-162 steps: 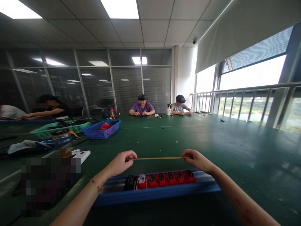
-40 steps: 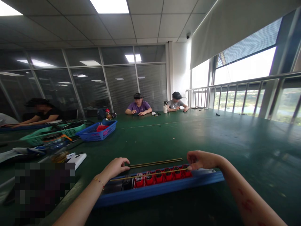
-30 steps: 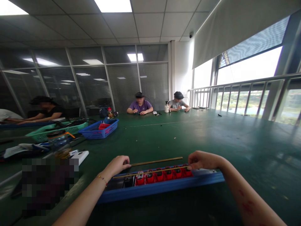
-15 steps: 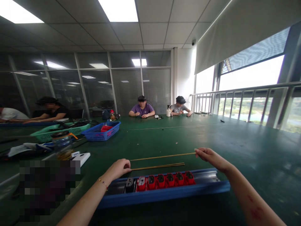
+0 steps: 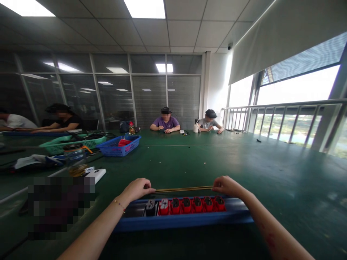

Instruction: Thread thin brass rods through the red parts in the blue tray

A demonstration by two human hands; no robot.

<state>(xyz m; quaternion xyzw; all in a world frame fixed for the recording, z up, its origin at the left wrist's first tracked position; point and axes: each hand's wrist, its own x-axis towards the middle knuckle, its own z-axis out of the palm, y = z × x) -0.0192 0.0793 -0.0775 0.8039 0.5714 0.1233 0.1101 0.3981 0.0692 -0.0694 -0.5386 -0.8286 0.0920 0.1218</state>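
Several thin, straight, yellowish strips [image 5: 184,189] lie close together, level, just beyond a long blue tray [image 5: 187,220]. My left hand [image 5: 139,188] is closed in a pinch at their left end, and my right hand [image 5: 227,186] pinches the right end. What the strips are made of cannot be told. The tray has a shiny metal channel inside. In it stands a row of red blocks [image 5: 186,206] with dark tops, one of them grey-topped, and a black block [image 5: 150,207] at the left.
On the left are a blue basket [image 5: 119,148] with red pieces, a green basket [image 5: 51,147] with dark cords, a glass jar [image 5: 75,159] and a white device [image 5: 98,175]. A blurred-out area lies nearby. Several people sit at the far and left sides of the green table [image 5: 184,162].
My right hand has moved left and nearer, bringing the separate strip down to the others. My left hand has shifted slightly. The whole view has moved a little.
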